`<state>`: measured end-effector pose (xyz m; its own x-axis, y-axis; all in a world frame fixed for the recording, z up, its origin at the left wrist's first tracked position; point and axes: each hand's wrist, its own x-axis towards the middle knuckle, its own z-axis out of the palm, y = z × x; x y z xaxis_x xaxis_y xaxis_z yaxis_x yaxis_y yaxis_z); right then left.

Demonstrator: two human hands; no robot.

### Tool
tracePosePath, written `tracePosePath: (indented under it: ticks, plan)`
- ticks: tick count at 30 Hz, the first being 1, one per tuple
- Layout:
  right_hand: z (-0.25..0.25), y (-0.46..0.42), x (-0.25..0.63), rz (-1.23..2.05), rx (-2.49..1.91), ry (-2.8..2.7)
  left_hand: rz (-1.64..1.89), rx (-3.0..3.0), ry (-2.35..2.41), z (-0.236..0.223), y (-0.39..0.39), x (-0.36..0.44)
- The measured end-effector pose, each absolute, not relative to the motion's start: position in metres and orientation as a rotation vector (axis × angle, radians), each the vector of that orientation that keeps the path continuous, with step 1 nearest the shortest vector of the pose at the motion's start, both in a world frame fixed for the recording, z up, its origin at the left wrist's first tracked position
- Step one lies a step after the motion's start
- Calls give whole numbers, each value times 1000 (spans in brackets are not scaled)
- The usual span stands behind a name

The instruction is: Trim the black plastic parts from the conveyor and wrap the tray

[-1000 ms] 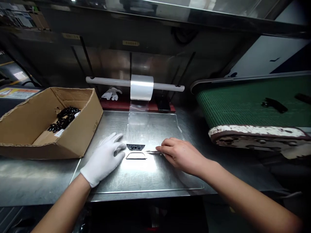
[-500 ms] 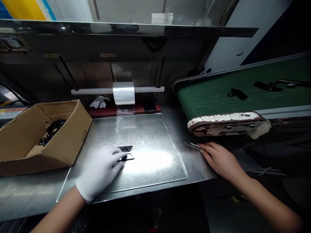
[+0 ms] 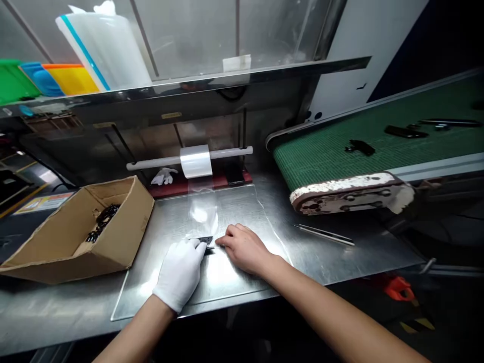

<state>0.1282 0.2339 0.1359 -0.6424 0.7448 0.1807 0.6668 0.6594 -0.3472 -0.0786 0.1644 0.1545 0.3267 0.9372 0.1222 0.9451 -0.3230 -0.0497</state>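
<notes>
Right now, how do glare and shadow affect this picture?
Head view: white glare washes out part of the clear mat between the left hand and right hand; same head view, black parts in the box merge darkly; head view again, deep shadow under the table.

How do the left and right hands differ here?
The left hand wears a white glove; the right hand is bare. The left hand is at the small black part, partly covering it; the right hand is just right of it. Both backs face the camera.
</notes>
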Motion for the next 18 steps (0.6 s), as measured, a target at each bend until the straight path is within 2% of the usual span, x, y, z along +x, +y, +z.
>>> tracePosePath:
  ticks: [12,18]
  plan:
    - [129,235,136,419,-1136,-2526,-658,-2505,-1680,145,106,-118]
    - [145,204,130,572,-1050,-2430,-1440,-2076,-1829,123,33,-125]
